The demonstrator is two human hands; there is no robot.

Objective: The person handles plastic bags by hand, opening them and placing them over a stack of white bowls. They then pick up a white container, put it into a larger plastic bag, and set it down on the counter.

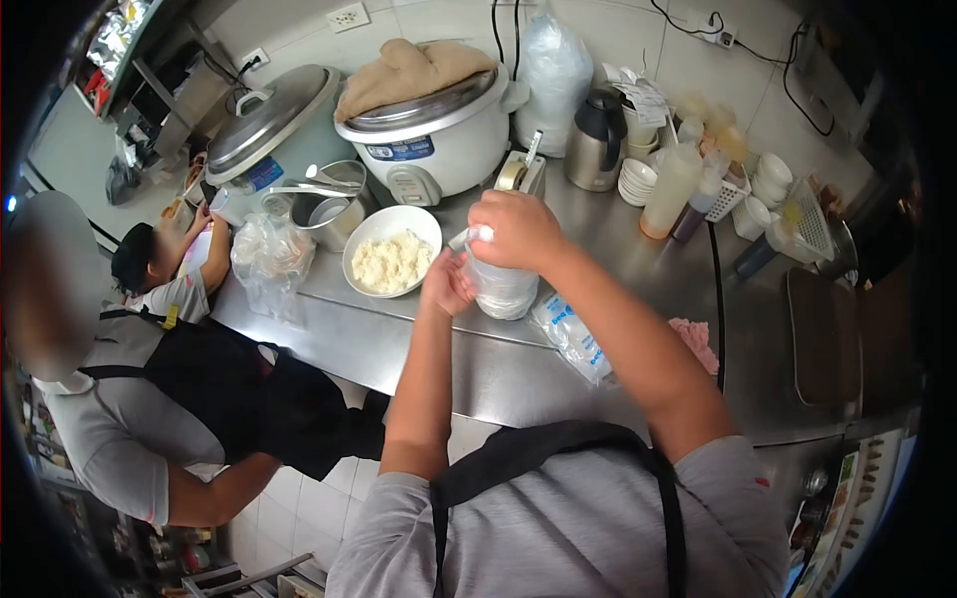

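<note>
The tabletop [488,389] is shiny gray metal. A big white rice cooker [449,154] sits at the back. In front is a white bowl [404,218] of rice [389,262], with a bundle [503,289] in clear plastic nearby. A metal pot [346,233], a lumpy plastic bag [269,264], a silver jug [595,145], bottles [670,187] and a pink cloth [695,342] are there too.
</note>
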